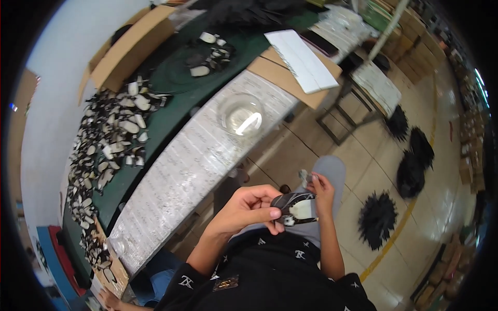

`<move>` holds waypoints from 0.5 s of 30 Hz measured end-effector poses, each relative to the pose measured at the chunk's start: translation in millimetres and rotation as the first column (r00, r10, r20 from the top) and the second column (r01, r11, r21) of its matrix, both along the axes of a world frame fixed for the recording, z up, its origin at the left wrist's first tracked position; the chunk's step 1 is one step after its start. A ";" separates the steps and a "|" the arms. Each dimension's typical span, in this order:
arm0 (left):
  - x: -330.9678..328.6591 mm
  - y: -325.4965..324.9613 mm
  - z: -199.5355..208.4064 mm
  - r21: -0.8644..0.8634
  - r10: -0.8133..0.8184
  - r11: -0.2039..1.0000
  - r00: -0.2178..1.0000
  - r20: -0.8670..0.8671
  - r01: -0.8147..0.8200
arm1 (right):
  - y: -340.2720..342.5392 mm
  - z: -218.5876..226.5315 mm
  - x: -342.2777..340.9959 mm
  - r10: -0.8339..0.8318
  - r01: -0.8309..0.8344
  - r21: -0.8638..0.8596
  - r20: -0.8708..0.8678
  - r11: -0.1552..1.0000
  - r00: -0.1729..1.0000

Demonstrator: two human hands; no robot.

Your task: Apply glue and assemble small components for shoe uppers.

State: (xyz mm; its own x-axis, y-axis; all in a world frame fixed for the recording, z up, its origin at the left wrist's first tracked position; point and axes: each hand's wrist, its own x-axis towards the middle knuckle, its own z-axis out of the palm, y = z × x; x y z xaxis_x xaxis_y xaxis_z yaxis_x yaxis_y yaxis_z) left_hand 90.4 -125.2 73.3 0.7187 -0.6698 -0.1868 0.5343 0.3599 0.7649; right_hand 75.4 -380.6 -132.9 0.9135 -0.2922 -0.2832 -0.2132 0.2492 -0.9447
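Over my lap, my left hand grips a black curved piece with a cream patch and thin pale lines on it, thumb on top and fingers behind. It resembles a small shoe upper, but I cannot make out its exact kind. My right hand is just beyond the piece's right end, fingertips pinched on a small greyish, translucent scrap. A gap shows between the scrap and the black piece.
A plastic-covered table bears a transparent bowl and a white board on cardboard. Behind it, a green bench holds many black-and-cream pieces. Black bundles lie on the tiled floor near a stool. Another person's hand shows lower left.
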 end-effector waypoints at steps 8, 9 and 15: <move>151.1 76.5 56.8 0.308 0.000 0.408 0.337 0.941 -0.860 | -6.6 -12.1 -4.3 -0.010 0.009 0.021 0.017 1.000 1.000; 172.6 94.5 63.9 0.226 -0.062 0.224 0.217 0.974 -0.948 | -5.2 -10.9 -3.3 0.000 -0.001 0.021 0.016 1.000 1.000; 242.0 222.3 13.9 0.213 -0.276 -0.354 0.319 0.906 -0.911 | -12.2 -14.3 -4.0 -0.053 0.051 0.047 0.036 0.998 0.998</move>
